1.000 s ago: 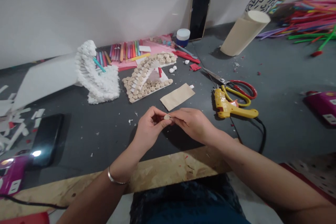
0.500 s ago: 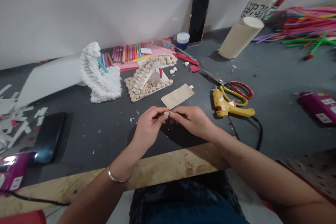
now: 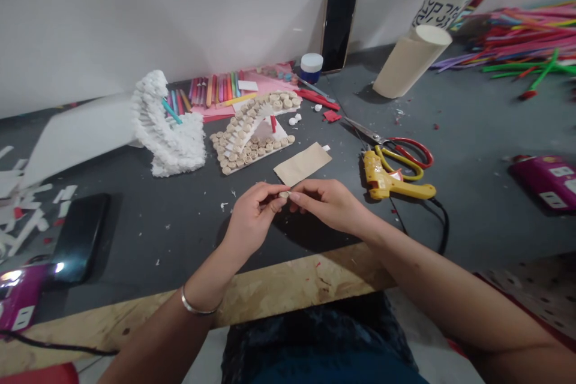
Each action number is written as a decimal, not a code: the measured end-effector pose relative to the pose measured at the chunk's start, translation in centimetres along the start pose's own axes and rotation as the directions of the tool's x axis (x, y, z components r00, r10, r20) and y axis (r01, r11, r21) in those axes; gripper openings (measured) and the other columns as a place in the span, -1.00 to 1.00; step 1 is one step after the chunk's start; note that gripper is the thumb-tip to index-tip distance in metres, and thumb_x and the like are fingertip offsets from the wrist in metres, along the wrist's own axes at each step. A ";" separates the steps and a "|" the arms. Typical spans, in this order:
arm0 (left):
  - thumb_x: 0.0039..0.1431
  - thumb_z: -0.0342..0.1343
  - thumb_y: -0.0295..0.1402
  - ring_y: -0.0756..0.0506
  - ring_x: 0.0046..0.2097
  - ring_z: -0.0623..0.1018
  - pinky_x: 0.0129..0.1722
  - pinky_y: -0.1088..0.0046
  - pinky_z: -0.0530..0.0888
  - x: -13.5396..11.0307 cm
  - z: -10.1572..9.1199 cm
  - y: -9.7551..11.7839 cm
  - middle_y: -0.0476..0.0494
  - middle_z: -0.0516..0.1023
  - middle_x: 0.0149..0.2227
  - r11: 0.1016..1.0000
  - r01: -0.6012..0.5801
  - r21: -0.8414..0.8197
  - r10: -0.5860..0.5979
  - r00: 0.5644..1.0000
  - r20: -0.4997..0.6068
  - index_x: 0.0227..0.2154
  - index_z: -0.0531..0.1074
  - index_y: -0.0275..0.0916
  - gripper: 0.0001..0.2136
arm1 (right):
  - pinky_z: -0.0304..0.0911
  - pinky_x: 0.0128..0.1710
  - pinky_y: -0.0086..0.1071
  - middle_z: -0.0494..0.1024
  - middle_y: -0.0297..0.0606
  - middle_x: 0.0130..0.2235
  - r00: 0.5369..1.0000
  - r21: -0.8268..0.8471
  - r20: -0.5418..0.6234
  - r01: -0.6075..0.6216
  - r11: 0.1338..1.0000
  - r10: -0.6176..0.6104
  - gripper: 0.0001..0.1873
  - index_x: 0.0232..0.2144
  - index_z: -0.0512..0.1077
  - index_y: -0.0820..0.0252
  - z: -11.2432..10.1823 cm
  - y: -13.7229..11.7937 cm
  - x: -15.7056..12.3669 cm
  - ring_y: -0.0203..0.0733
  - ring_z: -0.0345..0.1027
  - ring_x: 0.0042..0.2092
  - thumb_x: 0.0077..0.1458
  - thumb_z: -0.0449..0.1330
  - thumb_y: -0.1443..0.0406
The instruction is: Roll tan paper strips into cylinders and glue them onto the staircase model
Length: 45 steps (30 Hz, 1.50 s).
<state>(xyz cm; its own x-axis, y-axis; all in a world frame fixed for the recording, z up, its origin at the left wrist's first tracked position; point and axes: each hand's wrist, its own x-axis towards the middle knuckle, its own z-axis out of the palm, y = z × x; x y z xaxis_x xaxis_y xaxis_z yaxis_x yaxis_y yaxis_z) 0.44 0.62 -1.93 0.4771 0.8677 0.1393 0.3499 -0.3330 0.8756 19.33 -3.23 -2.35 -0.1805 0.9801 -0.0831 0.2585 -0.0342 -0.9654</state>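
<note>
Between my two hands, near the table's front edge, is a small beige paper coil (image 3: 284, 195). My left hand (image 3: 254, 213) pinches it between thumb and fingers. The fingertips of my right hand (image 3: 330, 204) close on the coil's right side, on what looks like its loose strip end. Just beyond the fingers lies a flat beige paper piece (image 3: 303, 164) with a zigzag edge. Behind it stands a small stair-like model (image 3: 252, 132) covered in similar beige coils, with a red post. A white fluffy curved model (image 3: 168, 132) with a turquoise stick stands to its left.
A yellow glue gun (image 3: 396, 183) and scissors (image 3: 387, 147) lie to the right. Further back are a leaning phone (image 3: 339, 27), a blue jar (image 3: 311, 68), a beige roll (image 3: 411, 63) and pipe cleaners (image 3: 531, 42). White paper strips (image 3: 27, 216) and a black phone-like object (image 3: 81, 237) lie left.
The view has shifted slightly, so things on the table appear a little further left. Both hands keep hold of the paper coil in nearly the same pose, with slight finger movement.
</note>
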 end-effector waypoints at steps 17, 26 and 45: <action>0.06 0.28 -0.23 -0.06 -0.31 0.58 -0.29 0.43 0.49 0.0 1.1 -0.7 -0.10 0.62 -0.33 0.898 0.237 -0.370 -0.239 0.970 0.042 -0.27 0.53 -0.22 -0.78 | 0.17 -0.33 -0.47 0.58 -0.26 -0.37 0.935 -0.474 -0.051 0.286 0.833 -0.350 -0.79 -0.35 0.49 0.22 0.3 0.6 0.0 -0.28 0.39 -0.35 0.27 0.07 0.33; 0.12 0.23 -0.31 -0.01 -0.35 0.50 -0.37 0.51 0.43 0.2 0.8 -0.7 -0.06 0.55 -0.34 0.977 0.096 -0.189 -0.097 0.995 0.007 -0.20 0.60 -0.16 -0.81 | 0.16 -0.33 -0.45 0.56 -0.24 -0.40 0.944 -0.502 -0.042 0.263 0.824 -0.327 -0.79 -0.39 0.46 0.23 0.4 1.0 0.3 -0.26 0.38 -0.36 0.25 0.06 0.38; -0.17 0.41 -0.24 -0.01 -0.38 0.51 -0.33 0.46 0.45 0.5 0.9 -0.5 -0.04 0.55 -0.43 0.754 0.372 -0.542 -0.416 0.908 0.044 -0.32 0.62 -0.24 -0.70 | 0.14 -0.40 -0.43 0.60 -0.28 -0.41 0.979 -0.575 -0.154 0.021 0.818 -0.133 -0.73 -0.39 0.53 0.17 -2.2 -2.2 -0.8 -0.26 0.41 -0.39 0.25 0.10 0.20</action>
<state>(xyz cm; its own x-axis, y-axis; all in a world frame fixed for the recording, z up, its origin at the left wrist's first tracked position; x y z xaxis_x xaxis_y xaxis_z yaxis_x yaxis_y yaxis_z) 1.21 0.87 -2.76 0.3233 0.9104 -0.2582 0.0041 0.2715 0.9624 20.97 -3.54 0.36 -0.0651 0.9942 0.0851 0.7534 0.1049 -0.6492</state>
